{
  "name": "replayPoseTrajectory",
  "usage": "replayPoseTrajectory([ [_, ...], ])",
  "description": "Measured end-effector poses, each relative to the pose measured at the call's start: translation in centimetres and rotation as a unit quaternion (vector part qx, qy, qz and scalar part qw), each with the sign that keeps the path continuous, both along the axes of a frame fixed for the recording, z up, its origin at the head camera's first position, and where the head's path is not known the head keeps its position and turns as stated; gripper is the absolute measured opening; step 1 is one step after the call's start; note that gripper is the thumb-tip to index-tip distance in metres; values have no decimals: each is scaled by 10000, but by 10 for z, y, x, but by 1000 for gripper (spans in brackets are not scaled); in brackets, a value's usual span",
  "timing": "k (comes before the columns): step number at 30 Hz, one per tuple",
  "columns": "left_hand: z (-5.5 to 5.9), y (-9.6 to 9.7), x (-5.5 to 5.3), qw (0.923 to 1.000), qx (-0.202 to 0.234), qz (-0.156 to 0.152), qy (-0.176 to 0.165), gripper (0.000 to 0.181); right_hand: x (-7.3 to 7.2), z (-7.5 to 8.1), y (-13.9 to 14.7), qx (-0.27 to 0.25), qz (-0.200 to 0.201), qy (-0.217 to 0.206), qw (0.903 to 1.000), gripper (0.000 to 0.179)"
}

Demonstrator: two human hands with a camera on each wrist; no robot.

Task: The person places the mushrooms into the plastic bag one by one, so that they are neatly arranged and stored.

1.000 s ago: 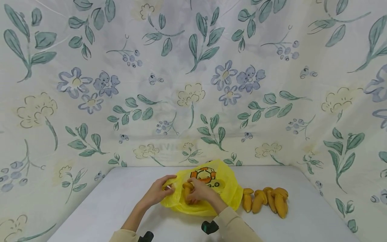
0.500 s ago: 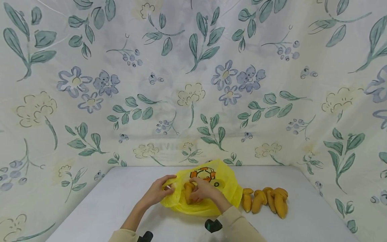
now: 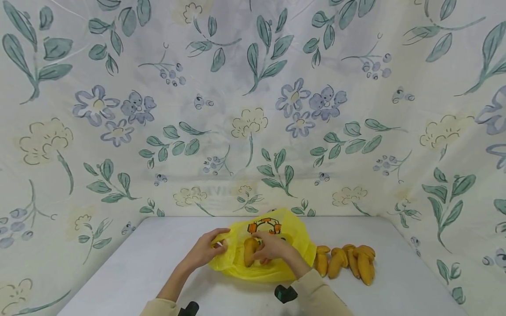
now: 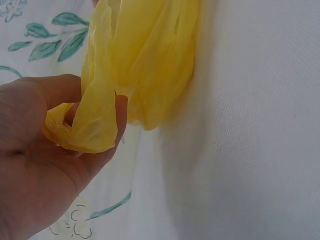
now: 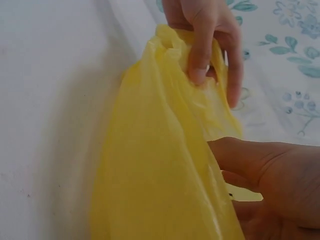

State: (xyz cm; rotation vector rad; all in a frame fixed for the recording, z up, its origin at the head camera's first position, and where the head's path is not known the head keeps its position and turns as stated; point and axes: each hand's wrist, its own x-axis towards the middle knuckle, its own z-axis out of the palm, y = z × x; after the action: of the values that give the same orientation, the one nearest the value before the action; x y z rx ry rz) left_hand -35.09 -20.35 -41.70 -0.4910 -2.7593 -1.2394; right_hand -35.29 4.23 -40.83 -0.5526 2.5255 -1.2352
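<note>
A yellow plastic bag (image 3: 298,241) with an orange and black print lies in the middle of the table, its mouth facing left. At that mouth my left hand (image 3: 206,248) holds the bag's edge; in the left wrist view, thin yellow plastic loops between its thumb and fingers. My right hand (image 3: 272,248) grips a golden-brown mushroom (image 3: 250,252) upright at the bag's opening, thumb and fingers at its right side. In the right wrist view the bag's wall hides the mushroom and the fingertips of the right hand (image 5: 285,175).
Several more golden-brown mushrooms (image 3: 337,263) lie in a row just right of the bag on the white table (image 3: 130,267). A floral sheet (image 3: 221,131) rises behind the table's far edge.
My right hand has shifted right with the mushroom, and the bag's printed side is now more covered by the hand. The left hand stays at the bag's edge.
</note>
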Motion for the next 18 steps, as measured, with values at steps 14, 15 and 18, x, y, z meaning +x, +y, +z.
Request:
replayPoseTrajectory([
  [14, 0, 0, 1, 10000, -19, -19, 4, 47, 5, 12, 19, 435, 240, 301, 9983, 57],
  [15, 0, 0, 1, 10000, -9, -24, -8, 47, 5, 13, 21, 443, 263, 334, 9981, 57],
  [18, 1, -1, 1, 10000, 23, -32, -45, 48, 7, 16, 25, 472, 326, 447, 9974, 54],
])
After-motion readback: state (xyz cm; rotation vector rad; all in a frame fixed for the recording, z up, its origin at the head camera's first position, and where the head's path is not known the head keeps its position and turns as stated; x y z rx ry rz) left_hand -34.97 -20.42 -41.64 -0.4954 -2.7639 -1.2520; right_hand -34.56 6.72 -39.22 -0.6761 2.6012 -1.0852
